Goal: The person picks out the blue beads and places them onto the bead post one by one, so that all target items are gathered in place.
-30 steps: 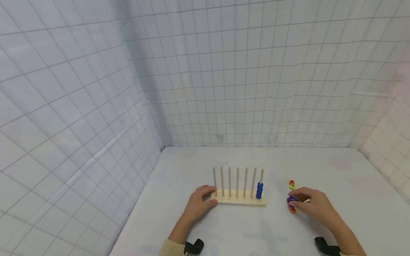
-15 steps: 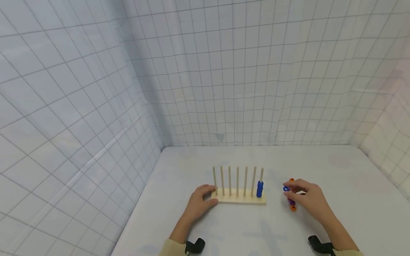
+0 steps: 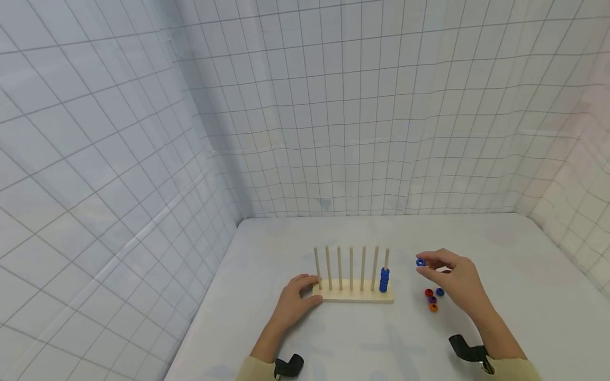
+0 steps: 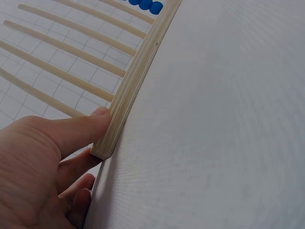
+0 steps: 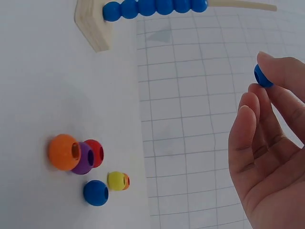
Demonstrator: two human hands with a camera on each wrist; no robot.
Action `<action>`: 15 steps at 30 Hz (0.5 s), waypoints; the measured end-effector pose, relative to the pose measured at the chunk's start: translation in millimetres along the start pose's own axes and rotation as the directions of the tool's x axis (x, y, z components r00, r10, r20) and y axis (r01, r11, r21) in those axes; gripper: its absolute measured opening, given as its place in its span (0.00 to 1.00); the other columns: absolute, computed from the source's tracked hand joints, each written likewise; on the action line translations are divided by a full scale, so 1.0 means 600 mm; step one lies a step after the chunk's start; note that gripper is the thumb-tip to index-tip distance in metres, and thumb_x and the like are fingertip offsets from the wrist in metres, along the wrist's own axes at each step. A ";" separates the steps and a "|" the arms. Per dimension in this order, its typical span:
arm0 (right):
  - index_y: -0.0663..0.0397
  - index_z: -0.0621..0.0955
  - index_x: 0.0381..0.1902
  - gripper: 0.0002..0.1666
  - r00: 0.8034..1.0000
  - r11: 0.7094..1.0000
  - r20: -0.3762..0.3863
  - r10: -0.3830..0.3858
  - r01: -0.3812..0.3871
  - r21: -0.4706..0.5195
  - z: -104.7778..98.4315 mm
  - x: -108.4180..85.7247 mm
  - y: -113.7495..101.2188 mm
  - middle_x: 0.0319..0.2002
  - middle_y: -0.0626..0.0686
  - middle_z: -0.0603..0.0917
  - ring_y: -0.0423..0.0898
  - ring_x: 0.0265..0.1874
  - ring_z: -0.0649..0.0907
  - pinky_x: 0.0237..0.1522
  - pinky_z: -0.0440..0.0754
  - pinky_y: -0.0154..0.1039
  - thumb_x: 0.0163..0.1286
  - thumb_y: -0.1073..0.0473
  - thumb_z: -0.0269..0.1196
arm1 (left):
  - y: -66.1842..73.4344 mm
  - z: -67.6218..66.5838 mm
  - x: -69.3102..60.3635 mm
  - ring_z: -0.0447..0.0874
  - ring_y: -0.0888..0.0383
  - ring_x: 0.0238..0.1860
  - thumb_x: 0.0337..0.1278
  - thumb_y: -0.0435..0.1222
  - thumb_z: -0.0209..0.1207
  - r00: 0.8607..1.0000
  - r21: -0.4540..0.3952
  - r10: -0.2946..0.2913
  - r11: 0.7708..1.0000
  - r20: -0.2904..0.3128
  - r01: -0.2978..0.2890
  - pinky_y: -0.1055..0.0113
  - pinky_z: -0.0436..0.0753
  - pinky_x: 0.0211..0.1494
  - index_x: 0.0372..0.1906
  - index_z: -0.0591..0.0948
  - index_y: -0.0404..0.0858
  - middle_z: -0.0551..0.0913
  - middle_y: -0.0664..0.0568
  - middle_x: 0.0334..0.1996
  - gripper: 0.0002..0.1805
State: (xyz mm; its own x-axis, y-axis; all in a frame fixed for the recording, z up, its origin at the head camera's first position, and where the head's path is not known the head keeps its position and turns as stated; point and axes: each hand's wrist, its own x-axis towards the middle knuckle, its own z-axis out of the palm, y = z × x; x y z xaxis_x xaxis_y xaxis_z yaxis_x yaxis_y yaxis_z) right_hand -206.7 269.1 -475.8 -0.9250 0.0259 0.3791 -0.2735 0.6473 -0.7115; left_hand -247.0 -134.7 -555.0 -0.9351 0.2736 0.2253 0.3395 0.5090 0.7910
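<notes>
A pale wooden peg stand with several upright rods is on the table. Its rightmost rod bears a stack of blue beads; the other rods are bare. My left hand grips the stand's left end, thumb on the front edge of the base and fingers behind. To the right of the stand, my right hand is raised above the table, pinching one blue bead between thumb and fingertips. The bead's hole shows in the right wrist view.
Below the right hand lie loose beads: red, purple, orange and blue. A yellow bead with an orange one behind it is hidden from the head view. Grid-patterned sheets enclose the table.
My right hand has lifted a blue bead from the loose group and carried it up and away toward the back, slightly left. The left hand stays on the stand.
</notes>
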 end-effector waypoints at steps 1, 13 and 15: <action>0.38 0.87 0.49 0.15 1.000 1.000 -0.005 -0.004 0.004 0.000 -0.001 0.002 -0.004 0.37 0.39 0.85 0.38 0.37 0.80 0.39 0.80 0.28 0.65 0.46 0.71 | 0.000 0.000 0.000 0.70 0.41 0.67 0.55 0.46 0.72 1.000 0.001 -0.001 1.000 0.000 0.001 0.39 0.68 0.67 0.58 0.83 0.43 0.78 0.43 0.62 0.26; 0.38 0.87 0.49 0.14 0.999 1.000 -0.043 -0.020 0.021 0.020 -0.008 0.023 -0.049 0.43 0.41 0.86 0.38 0.39 0.81 0.40 0.79 0.26 0.67 0.46 0.70 | 0.005 -0.001 -0.002 0.70 0.40 0.67 0.54 0.45 0.73 1.000 0.008 -0.005 1.000 -0.006 0.005 0.38 0.68 0.66 0.58 0.84 0.43 0.77 0.41 0.62 0.26; 0.39 0.87 0.49 0.15 0.998 0.999 -0.054 -0.029 0.029 0.013 -0.007 0.026 -0.054 0.44 0.41 0.86 0.38 0.40 0.81 0.39 0.79 0.25 0.67 0.46 0.70 | 0.006 -0.001 -0.002 0.70 0.40 0.67 0.54 0.45 0.73 1.000 0.002 -0.007 1.000 -0.007 0.007 0.38 0.68 0.66 0.58 0.84 0.43 0.77 0.41 0.62 0.26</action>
State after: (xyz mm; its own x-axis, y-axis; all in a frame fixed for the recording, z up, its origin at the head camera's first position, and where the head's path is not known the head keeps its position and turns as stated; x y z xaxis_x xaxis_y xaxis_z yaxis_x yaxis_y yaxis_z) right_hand -211.2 251.6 -444.6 -0.9013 0.0481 0.4305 -0.3041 0.6376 -0.7078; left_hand -244.4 -133.6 -551.8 -0.9380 0.2645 0.2239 0.3333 0.5121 0.7916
